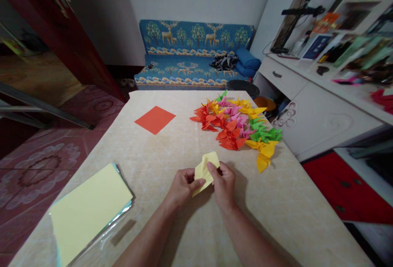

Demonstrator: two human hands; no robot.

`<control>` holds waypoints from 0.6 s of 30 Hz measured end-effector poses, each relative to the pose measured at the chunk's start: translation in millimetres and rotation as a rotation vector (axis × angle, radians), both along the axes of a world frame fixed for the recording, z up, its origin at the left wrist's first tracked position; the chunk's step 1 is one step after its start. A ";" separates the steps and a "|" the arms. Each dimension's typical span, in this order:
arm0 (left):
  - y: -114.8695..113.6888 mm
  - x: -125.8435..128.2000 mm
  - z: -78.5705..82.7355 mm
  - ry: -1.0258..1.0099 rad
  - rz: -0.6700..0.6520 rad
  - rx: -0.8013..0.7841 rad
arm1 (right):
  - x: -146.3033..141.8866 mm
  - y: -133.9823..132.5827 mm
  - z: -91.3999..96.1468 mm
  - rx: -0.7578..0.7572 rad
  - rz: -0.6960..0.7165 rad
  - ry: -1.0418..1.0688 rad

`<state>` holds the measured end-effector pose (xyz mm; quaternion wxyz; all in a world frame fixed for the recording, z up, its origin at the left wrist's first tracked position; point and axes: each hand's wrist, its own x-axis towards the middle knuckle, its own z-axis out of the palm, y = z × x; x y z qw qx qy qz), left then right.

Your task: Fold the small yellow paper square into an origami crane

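Observation:
Both hands hold one partly folded piece of yellow origami paper [203,169] above the near middle of the table. My left hand [183,186] pinches its lower left edge, thumb on top. My right hand [223,180] grips the right side, with the thumb pressed on the upper face and the fingers behind. Creases and a raised flap show near the paper's top. The fingers behind the paper are partly hidden. Beyond my right hand lies a cluster of folded paper cranes [233,121] in red, orange, yellow, pink and green.
A flat red paper square [155,120] lies on the table [172,148] at the far left. Nearer, a stack of pale yellow sheets [92,213] rests on a clear plastic wrapper. A blue patterned sofa [196,54] stands behind the table, and a white cabinet [325,107] on the right.

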<state>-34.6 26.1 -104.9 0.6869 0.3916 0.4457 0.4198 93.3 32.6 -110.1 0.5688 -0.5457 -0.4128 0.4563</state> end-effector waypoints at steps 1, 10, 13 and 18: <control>-0.2 0.2 -0.6 -0.003 -0.007 0.009 | -0.1 0.4 0.0 0.000 0.005 0.010; 0.7 -0.1 3.1 -0.090 0.113 0.055 | 2.6 -2.3 1.7 -0.001 0.163 0.045; 0.7 0.3 1.5 -0.098 0.166 0.072 | 2.2 -3.7 -0.4 -0.028 0.244 0.069; -1.7 -1.2 -0.5 -0.071 0.206 0.073 | 2.4 -2.5 -2.3 -0.046 0.311 0.113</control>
